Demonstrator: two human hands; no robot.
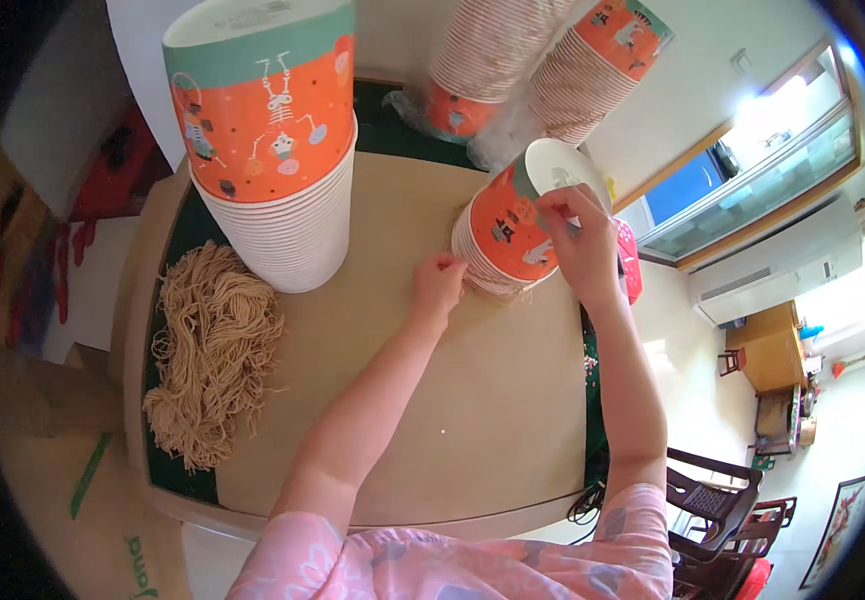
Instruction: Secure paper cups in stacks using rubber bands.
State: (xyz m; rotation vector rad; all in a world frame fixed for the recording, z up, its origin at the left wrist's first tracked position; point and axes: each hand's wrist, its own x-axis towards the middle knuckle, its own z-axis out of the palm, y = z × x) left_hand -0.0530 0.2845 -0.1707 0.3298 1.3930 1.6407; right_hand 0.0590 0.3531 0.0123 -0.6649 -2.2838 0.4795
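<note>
An upside-down stack of orange and green paper buckets (500,228) stands at the table's right side, its white rims nested at the bottom. My left hand (438,290) is closed in a pinch beside those lower rims. Against the upper right side of the same stack, my right hand (585,240) has thumb and fingers pinched together. Anything thin between the fingers of either hand is too small to make out. Beige strands show around the stack's base. A loose bundle of beige cord (215,350) lies at the left, below a taller upside-down bucket stack (271,110).
Two plastic-wrapped bucket stacks (593,75) stand at the back. A brown board (403,400) covers most of the dark green tabletop. Something pink (629,262) is by the right edge. Dark wooden chairs (718,500) stand at lower right, near a black cable (585,505).
</note>
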